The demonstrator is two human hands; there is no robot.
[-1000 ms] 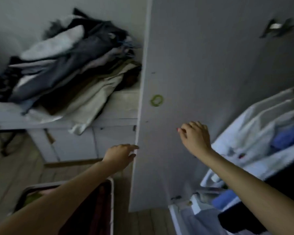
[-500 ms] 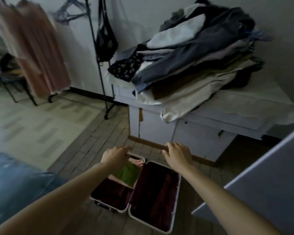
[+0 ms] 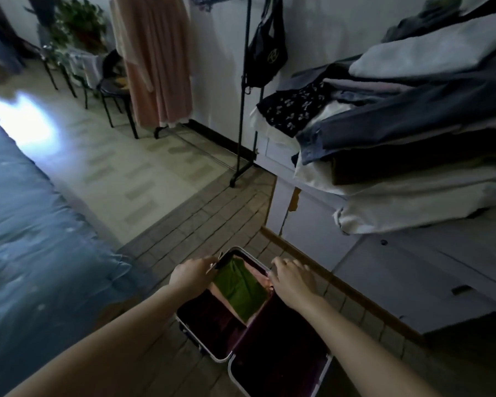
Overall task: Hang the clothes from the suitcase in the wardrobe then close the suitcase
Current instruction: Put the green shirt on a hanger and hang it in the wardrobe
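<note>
Both hands reach down over the open suitcase (image 3: 255,333) on the tiled floor (image 3: 166,224): the left hand (image 3: 194,275) hangs at the far left corner of the left half, fingers curled downward beside a small metal latch (image 3: 212,267), though whether it grips anything I cannot tell; the right hand (image 3: 291,279) lies with fingers spread and fairly straight over the far end of the central ridge where the two halves meet, holding nothing. Going by size from there: one blue bed cover (image 3: 26,224) fills the left side of the view. One pale cabinet (image 3: 413,267) stands to the right of the suitcase, and on top of it sits one tall heap of folded clothes (image 3: 413,110), grey, dark blue, white and cream, too many layers to count, with one dark floral piece (image 3: 295,110) sticking out at its left end. The one suitcase lies flat, its two halves lined in dark maroon, with white rims. One pink dress (image 3: 158,58) hangs on one black garment rack (image 3: 244,96) by the wall, and one black bag (image 3: 267,53) hangs on the same rack nearer the cabinet. In the left half of the suitcase lies one green garment (image 3: 241,287), with pink fabric (image 3: 226,296) showing at its edges. Dark chairs (image 3: 115,90) stand at the far wall, their number unclear.
</note>
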